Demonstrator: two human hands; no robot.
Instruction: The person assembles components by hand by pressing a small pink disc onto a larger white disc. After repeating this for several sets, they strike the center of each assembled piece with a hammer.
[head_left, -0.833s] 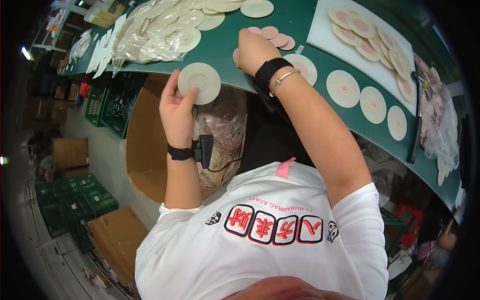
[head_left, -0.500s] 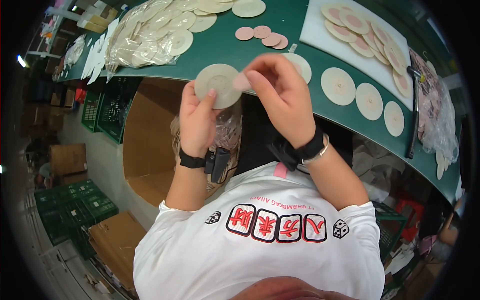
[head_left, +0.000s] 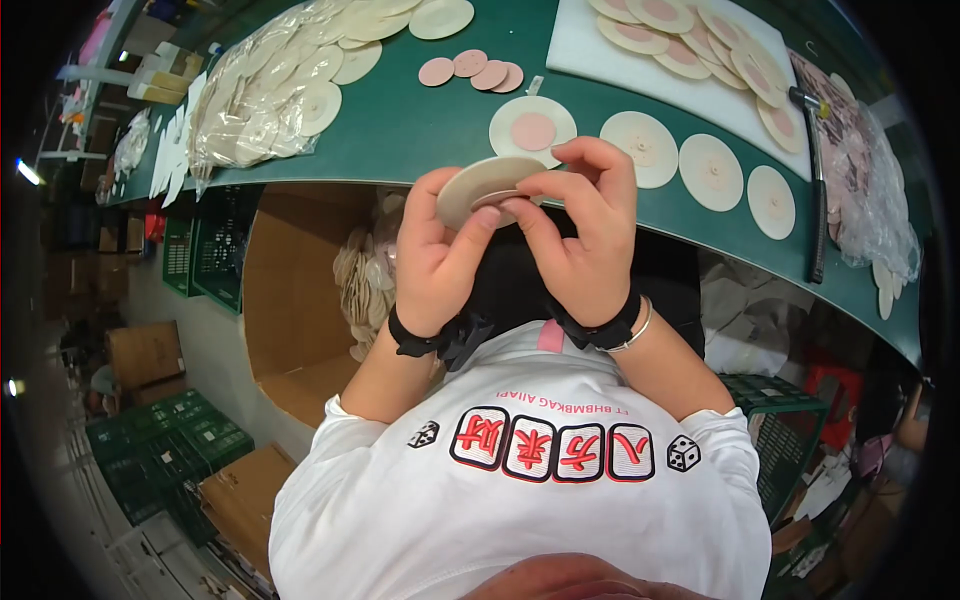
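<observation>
Left hand (head_left: 437, 255): we pinch the tilted cream disc (head_left: 479, 183) — near the green table (head_left: 400, 120)
Right hand (head_left: 588, 245): fingers curled, pinching a pink disc (head_left: 495, 197), seemingly against it
Floor (head_left: 217, 335): we see an open carton (head_left: 288, 305)

The right hand (head_left: 588, 240) has brought the pink disc (head_left: 493, 197) against the now-tilted cream disc (head_left: 472, 186).
</observation>
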